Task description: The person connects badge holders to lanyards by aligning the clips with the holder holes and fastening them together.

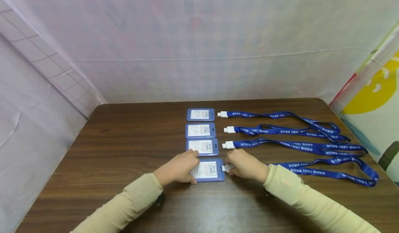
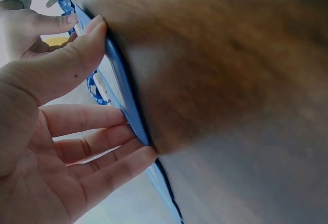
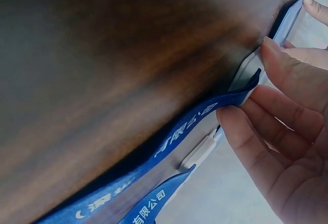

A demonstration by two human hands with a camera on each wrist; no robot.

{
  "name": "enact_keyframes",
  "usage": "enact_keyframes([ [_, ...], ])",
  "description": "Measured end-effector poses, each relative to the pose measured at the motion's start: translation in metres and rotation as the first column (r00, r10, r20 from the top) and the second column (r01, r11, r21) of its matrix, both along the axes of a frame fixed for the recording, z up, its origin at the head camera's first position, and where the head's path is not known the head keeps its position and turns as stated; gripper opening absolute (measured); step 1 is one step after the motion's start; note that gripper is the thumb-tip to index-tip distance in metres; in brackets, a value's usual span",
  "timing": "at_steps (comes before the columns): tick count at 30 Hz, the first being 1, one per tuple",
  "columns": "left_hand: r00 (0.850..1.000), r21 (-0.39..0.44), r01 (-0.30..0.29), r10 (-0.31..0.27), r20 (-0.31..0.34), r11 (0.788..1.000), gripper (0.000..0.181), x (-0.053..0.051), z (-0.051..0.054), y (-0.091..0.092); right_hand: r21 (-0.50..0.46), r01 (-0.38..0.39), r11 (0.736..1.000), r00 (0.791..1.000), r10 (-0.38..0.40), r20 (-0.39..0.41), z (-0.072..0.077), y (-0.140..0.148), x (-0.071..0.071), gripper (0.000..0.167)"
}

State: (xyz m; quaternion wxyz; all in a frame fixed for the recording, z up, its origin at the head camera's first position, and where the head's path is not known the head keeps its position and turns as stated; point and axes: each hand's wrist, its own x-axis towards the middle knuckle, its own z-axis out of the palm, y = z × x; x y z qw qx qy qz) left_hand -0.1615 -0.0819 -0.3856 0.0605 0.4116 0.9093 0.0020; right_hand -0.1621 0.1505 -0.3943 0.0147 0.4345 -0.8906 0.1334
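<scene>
Left hand [image 1: 179, 168] gripped a card holder [image 1: 209, 170]; right hand [image 1: 246, 164] pinched a clipped lanyard [image 1: 327, 173] reaching toward the tabletop's [image 1: 140, 132] right edge.

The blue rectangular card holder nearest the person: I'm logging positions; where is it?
In the head view, the blue card holder is below centre, slightly right, left end in the left hand, right end beside the white plastic clip.

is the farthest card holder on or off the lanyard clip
Off: the farthest card holder and the white clip beside it lie apart, with table showing between.
</scene>
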Motion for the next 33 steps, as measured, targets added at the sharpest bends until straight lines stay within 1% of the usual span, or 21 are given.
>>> enact_keyframes([
  [7,1.000,-0.002,0.017,-0.017,-0.016,1.000,0.042,-0.0007,-0.0004,0.0001,-0.010,0.005,1.000,1.000,-0.004,0.016,-0.0011,0.0007,-0.0006,0.019],
  [13,0.999,0.003,0.030,-0.030,-0.033,1.000,0.041,-0.0017,-0.0012,0.0003,-0.014,0.016,1.000,1.000,-0.016,0.013,-0.0011,0.0007,0.0001,0.020],
  [22,0.999,-0.007,0.027,-0.027,-0.028,1.000,0.041,-0.0024,-0.0011,0.0009,-0.014,0.020,1.000,1.000,-0.019,0.015,-0.0008,-0.0001,0.0005,0.019],
  [27,0.999,-0.009,0.026,-0.026,-0.027,1.000,0.041,-0.0020,-0.0005,0.0010,-0.030,0.015,0.999,1.000,-0.015,0.026,-0.0017,-0.0001,-0.0002,0.020],
  [33,1.000,-0.022,0.014,-0.015,-0.024,1.000,0.040,-0.0017,-0.0002,0.0014,-0.031,0.014,0.999,0.999,-0.013,0.034,-0.0025,-0.0010,-0.0005,0.019],
])
